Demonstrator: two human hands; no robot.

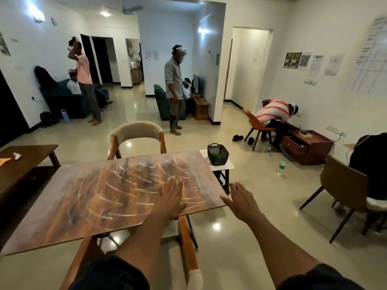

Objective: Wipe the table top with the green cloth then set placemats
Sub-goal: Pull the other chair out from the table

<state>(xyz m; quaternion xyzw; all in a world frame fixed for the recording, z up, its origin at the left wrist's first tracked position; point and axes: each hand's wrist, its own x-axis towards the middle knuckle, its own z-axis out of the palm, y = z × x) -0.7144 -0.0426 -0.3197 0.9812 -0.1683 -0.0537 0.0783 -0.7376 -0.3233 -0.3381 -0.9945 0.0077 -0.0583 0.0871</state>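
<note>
1. At the table's near right corner, the left hand (170, 198) lies flat on the table (88, 197), fingers straight and together, holding nothing
2. Past the edge, the right hand (240, 200) hovers with fingers spread and empty, stretched toward the black basket (217, 154) on the white side table (227, 165)
3. Something green shows inside the basket, likely the green cloth (217, 155); no placemats are in view
4. Pale curved streaks mark the top, so wiping seems barely begun
5. To do it well: lift the cloth out without tipping the light basket, spread it flat, then wipe in overlapping passes from far edge to near
</note>
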